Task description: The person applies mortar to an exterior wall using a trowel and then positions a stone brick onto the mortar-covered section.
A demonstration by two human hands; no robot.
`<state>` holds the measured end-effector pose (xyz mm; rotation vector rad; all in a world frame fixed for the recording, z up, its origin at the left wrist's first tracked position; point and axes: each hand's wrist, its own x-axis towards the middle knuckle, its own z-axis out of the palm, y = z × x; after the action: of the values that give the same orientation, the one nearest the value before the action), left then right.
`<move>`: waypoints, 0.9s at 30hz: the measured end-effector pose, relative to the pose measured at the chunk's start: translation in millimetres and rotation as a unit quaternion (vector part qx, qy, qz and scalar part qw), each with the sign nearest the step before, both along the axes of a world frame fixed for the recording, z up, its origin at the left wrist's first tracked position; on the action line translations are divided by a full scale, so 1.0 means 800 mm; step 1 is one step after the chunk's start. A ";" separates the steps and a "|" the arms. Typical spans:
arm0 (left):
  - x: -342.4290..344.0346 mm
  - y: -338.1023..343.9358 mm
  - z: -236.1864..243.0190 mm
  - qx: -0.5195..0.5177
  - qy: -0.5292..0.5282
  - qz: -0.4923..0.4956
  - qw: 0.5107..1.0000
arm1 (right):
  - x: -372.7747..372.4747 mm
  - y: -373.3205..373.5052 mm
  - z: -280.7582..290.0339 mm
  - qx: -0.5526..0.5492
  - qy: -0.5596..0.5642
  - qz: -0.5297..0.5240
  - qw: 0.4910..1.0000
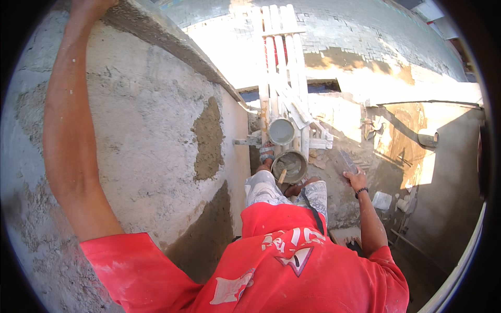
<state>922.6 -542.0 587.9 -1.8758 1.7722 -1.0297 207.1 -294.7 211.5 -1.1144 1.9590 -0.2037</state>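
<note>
Up on the top edge of the grey wall (130, 120), our left hand (88, 6) holds on, its grip closed over the edge. Our right hand (356, 180) hangs low, closed around a trowel (346, 161). Between our knees sits a bucket (289, 167) of wet cement, with another bucket (281, 131) just above it.
</note>
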 end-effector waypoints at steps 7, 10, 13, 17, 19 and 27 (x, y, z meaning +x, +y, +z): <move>-0.043 -0.011 0.023 -0.026 -0.096 -0.045 0.994 | 0.153 -0.091 0.027 -0.130 -0.151 0.017 0.980; -0.034 -0.001 0.016 -0.054 -0.088 -0.065 0.993 | 0.248 -0.178 0.050 -0.248 -0.238 0.104 0.933; -0.030 0.003 0.008 -0.063 -0.086 -0.080 0.991 | 0.371 -0.262 0.159 -0.362 -0.268 0.158 0.879; -0.034 0.001 0.008 -0.071 -0.068 -0.094 0.991 | 0.501 -0.359 0.358 -0.511 -0.353 0.224 0.751; -0.030 -0.003 0.007 -0.087 -0.072 -0.106 0.988 | 0.566 -0.401 0.444 -0.617 -0.410 0.214 0.637; -0.037 -0.002 0.009 -0.122 -0.069 -0.117 0.983 | 0.724 -0.485 0.646 -0.549 -0.463 0.277 0.638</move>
<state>892.7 -543.3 595.4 -1.7082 1.8875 -1.4856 786.4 -682.7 728.1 -1.7546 0.3393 -1.4366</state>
